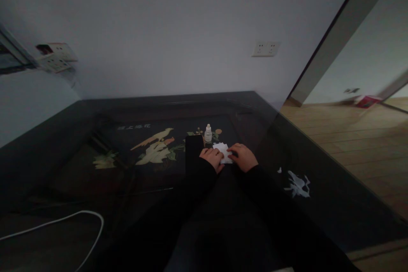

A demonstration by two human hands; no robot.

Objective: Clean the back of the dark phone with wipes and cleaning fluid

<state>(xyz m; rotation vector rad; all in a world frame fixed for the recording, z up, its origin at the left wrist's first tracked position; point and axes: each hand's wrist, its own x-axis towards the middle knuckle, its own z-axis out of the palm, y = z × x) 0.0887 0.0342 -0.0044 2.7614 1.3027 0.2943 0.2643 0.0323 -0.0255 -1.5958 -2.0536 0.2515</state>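
A small white piece of paper (225,153) with uneven edges lies between my two hands on the dark table. My left hand (213,158) is closed on its left side, fingers bent over it. On the right side, my right hand (244,157) pinches the edge of the same paper with thumb and fingertips. Just behind the paper stands a small clear dropper bottle (208,135) with a white cap and a pale label. Left of my left hand lies a black rectangular object (194,151), its lower part lost against my dark sleeve.
Torn white scraps (298,185) lie on the table (325,208) to the right. A white cable (86,211) curves across the lower left. The tabletop bears a bird-and-flower picture (156,148). A wall with a socket (266,49) rises behind; wooden floor (334,136) shows right.
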